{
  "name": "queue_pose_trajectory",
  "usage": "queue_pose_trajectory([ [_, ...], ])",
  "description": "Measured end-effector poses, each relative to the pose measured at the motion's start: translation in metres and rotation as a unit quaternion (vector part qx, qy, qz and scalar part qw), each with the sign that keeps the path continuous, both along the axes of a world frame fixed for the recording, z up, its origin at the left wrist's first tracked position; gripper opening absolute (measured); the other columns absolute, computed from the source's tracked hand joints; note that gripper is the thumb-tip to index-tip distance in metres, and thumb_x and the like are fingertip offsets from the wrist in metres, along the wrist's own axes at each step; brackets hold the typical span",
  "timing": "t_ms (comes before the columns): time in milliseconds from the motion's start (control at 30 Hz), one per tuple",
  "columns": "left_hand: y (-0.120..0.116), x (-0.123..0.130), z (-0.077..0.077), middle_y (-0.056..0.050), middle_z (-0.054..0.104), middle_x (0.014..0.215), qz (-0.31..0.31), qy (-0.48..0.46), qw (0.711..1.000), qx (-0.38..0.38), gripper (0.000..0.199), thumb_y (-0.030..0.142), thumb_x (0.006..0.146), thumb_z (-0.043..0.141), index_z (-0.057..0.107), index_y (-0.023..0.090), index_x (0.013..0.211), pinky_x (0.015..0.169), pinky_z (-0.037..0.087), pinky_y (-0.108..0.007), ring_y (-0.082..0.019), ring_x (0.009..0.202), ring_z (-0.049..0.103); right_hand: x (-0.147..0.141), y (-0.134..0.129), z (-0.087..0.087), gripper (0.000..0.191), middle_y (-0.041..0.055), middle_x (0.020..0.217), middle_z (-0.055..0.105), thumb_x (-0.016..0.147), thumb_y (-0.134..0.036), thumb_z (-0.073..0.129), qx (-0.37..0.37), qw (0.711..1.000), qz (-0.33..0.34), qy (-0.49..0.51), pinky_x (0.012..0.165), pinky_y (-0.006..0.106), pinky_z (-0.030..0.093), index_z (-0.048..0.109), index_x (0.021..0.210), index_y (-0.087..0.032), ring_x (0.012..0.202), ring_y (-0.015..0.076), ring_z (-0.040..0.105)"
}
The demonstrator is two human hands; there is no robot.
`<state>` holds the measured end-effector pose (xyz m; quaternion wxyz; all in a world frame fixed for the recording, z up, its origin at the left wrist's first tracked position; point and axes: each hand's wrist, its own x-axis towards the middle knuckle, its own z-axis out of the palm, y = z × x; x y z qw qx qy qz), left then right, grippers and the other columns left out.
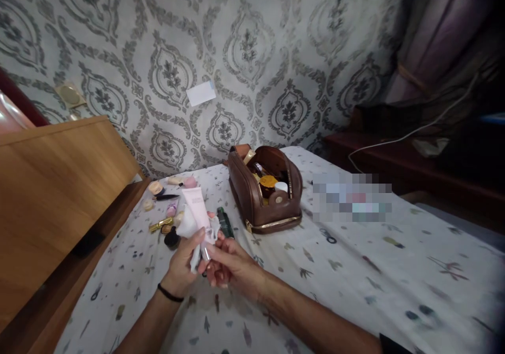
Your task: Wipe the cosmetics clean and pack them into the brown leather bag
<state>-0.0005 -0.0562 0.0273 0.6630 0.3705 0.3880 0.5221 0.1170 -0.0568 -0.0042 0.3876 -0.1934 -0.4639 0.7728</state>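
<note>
Between both my hands is a pale pink cosmetic tube (196, 205), tilted with its flat end up and its silvery cap end toward me. My left hand (185, 256) is closed around its lower part, together with a crumpled white cloth or tissue (187, 222). At the cap end, my right hand (232, 263) has its thumb and fingers closed on the tube. A dark green bottle (223, 222) lies just beyond my right hand. Left of my hands is a round black container (171, 238), beside a gold lipstick-like tube (161, 224).
An unzipped brown leather toiletry bag (272, 214) holding several cosmetics stands on the patterned white sheet (307, 301). Small jars, including a pink one (189, 182), and tubes lie at left. A wooden panel (59, 185) borders the left; a blurred patch (351, 196) is at right.
</note>
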Motion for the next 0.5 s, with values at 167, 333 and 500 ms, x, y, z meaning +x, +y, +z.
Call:
queue_pose_trajectory([
  [167, 0.000, -0.014, 0.005, -0.003, 0.072, 0.082, 0.087, 0.129, 0.987, 0.046, 0.051, 0.044, 0.064, 0.082, 0.067, 0.020, 0.107, 0.061, 0.059, -0.030, -0.016, 0.055, 0.065, 0.004, 0.005, -0.002, 0.060, -0.0015, 0.059, 0.056, 0.070, -0.077, 0.060, 0.102, 0.978, -0.124, -0.130, 0.045, 0.022, 0.036, 0.054, 0.070, -0.017, 0.046, 0.0093, 0.051],
  [333, -0.008, -0.038, -0.001, -0.007, 0.073, 0.091, 0.216, 0.332, 0.916, 0.067, 0.033, 0.038, 0.063, 0.083, 0.072, 0.021, 0.089, 0.104, 0.045, -0.037, -0.031, 0.119, 0.058, 0.008, 0.001, 0.005, 0.051, -0.0024, 0.073, 0.054, 0.076, -0.066, 0.062, 0.145, 0.956, -0.230, -0.113, 0.051, 0.022, 0.040, 0.061, 0.095, -0.019, 0.056, 0.0101, 0.052],
  [500, -0.013, -0.043, -0.012, -0.009, 0.073, 0.095, 0.201, 0.412, 0.878, 0.135, 0.028, 0.043, 0.064, 0.080, 0.071, 0.024, 0.083, 0.113, 0.036, -0.044, -0.035, 0.124, 0.053, 0.001, -0.005, 0.009, 0.049, 0.0013, 0.083, 0.062, 0.073, -0.059, 0.070, 0.137, 0.960, -0.234, -0.072, 0.056, 0.024, 0.044, 0.062, 0.101, -0.020, 0.072, 0.0154, 0.057],
])
